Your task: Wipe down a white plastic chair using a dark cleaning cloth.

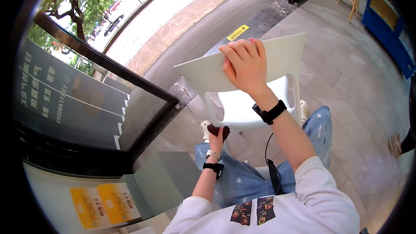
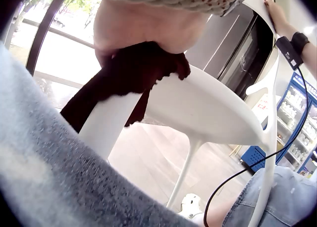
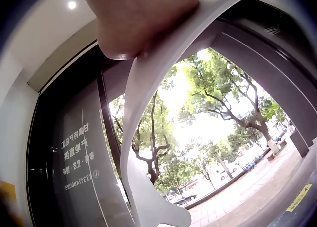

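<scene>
A white plastic chair (image 1: 281, 54) stands before the person, its backrest nearest and its seat (image 1: 248, 104) beyond. The right hand (image 1: 247, 67) grips the top edge of the backrest, fingers bent over it; in the right wrist view only part of that hand (image 3: 143, 22) shows against the chair's frame (image 3: 130, 153). Lower down, the left hand (image 1: 216, 139) holds a dark brown cloth (image 2: 133, 71) around a chair leg (image 2: 106, 125), just below the seat. Most of the left fingers are hidden by the cloth in the left wrist view.
A glass door (image 1: 86, 99) with a dark frame is at the left. Beside it stands a grey box-like stand (image 1: 167, 169) near yellow-and-white bags (image 1: 117, 201). A black cable (image 2: 218, 187) hangs from the right wrist. Another person's foot (image 1: 395, 145) shows at the right edge.
</scene>
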`<action>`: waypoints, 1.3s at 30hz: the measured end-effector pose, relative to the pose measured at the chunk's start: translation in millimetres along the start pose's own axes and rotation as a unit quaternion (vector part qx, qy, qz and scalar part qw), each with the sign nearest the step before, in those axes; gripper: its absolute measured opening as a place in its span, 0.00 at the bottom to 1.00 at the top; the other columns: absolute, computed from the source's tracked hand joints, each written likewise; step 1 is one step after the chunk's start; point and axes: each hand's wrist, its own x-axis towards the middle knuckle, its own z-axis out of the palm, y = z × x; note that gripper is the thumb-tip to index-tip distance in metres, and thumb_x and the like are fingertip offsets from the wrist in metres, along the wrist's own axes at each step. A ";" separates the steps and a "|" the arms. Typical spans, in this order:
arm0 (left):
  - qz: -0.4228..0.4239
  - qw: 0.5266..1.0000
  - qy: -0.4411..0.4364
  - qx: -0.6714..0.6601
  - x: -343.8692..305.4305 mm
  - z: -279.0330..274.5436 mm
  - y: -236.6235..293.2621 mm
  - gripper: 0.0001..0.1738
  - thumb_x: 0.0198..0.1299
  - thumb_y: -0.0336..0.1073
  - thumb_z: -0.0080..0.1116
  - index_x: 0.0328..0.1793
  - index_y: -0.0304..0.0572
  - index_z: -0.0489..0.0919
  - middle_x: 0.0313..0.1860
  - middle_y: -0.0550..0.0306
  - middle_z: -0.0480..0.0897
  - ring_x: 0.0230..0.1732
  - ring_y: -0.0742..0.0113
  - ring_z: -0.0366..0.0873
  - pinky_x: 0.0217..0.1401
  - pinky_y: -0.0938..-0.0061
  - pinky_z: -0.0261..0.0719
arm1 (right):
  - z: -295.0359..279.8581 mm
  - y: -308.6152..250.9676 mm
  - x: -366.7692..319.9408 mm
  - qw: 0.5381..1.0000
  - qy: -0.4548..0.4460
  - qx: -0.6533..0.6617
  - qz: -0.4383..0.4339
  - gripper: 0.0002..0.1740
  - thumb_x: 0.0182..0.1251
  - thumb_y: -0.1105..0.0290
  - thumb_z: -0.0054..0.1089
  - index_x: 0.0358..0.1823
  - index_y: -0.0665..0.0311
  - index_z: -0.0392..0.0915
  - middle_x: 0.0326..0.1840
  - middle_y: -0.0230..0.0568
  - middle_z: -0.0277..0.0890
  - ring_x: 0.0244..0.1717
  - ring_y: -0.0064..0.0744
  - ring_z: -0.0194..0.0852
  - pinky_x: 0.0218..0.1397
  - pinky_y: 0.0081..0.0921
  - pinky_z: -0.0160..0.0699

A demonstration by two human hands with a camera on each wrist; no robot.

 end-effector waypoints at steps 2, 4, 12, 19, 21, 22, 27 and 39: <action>-0.053 0.998 -0.010 0.024 -15.2 -4.7 10.3 0.19 0.66 0.44 0.57 0.49 0.31 0.76 0.41 0.51 0.82 0.43 0.62 0.80 0.47 0.67 0.78 | 1.7 3.1 -1.3 1.000 0.003 -0.001 -0.003 0.15 0.50 0.71 0.58 0.43 0.56 0.77 0.41 0.30 0.74 0.49 0.31 0.70 0.61 0.39 0.63; -0.095 0.991 -0.092 -0.013 -12.7 -11.5 9.3 0.21 0.65 0.44 0.58 0.51 0.32 0.74 0.41 0.52 0.82 0.42 0.62 0.79 0.47 0.68 0.77 | 3.8 5.1 -2.5 1.000 0.010 -0.001 -0.010 0.15 0.50 0.70 0.57 0.43 0.56 0.77 0.42 0.30 0.74 0.49 0.31 0.70 0.61 0.39 0.63; -0.167 0.931 -0.321 -0.044 -23.1 -42.1 5.7 0.21 0.64 0.46 0.60 0.52 0.34 0.74 0.39 0.58 0.81 0.41 0.67 0.79 0.44 0.73 0.78 | 3.1 3.5 -0.6 1.000 0.001 -0.004 -0.006 0.15 0.51 0.70 0.58 0.43 0.56 0.77 0.41 0.30 0.75 0.49 0.30 0.71 0.61 0.38 0.64; -0.210 0.926 -0.309 -0.064 -27.3 -41.8 1.7 0.18 0.67 0.42 0.57 0.52 0.34 0.75 0.46 0.58 0.81 0.47 0.69 0.77 0.52 0.72 0.76 | 3.2 6.2 -1.5 1.000 0.001 0.006 -0.001 0.14 0.52 0.70 0.57 0.43 0.55 0.77 0.41 0.29 0.74 0.48 0.30 0.71 0.61 0.38 0.64; -0.196 0.936 -0.283 -0.079 -29.5 -42.1 -5.0 0.19 0.68 0.44 0.53 0.54 0.33 0.73 0.47 0.57 0.79 0.48 0.68 0.76 0.54 0.72 0.74 | 1.8 4.4 -0.3 1.000 0.001 0.004 -0.001 0.14 0.52 0.70 0.58 0.43 0.55 0.77 0.41 0.29 0.75 0.48 0.30 0.71 0.61 0.38 0.64; -0.194 0.939 -0.271 -0.087 -28.9 -40.3 -9.1 0.21 0.69 0.45 0.51 0.55 0.33 0.72 0.49 0.56 0.78 0.50 0.67 0.75 0.56 0.72 0.73 | 0.7 4.1 0.5 1.000 0.001 0.001 -0.002 0.14 0.52 0.70 0.58 0.43 0.55 0.77 0.41 0.29 0.75 0.48 0.30 0.71 0.61 0.38 0.64; -0.148 0.967 -0.189 -0.085 -8.6 -26.1 -9.5 0.30 0.73 0.51 0.40 0.66 0.29 0.60 0.62 0.46 0.66 0.61 0.59 0.62 0.66 0.70 0.60 | 3.1 3.1 0.6 1.000 0.004 -0.004 0.003 0.14 0.51 0.71 0.57 0.42 0.56 0.77 0.40 0.30 0.74 0.47 0.31 0.71 0.61 0.39 0.63; 0.071 0.995 0.070 0.032 80.0 7.7 134.2 0.42 0.68 0.47 0.51 0.76 0.27 0.45 0.76 0.32 0.50 0.75 0.42 0.51 0.76 0.60 0.51 | 6.1 3.3 3.3 1.000 -0.003 -0.005 0.005 0.14 0.51 0.72 0.58 0.42 0.56 0.77 0.41 0.31 0.74 0.47 0.31 0.71 0.63 0.40 0.62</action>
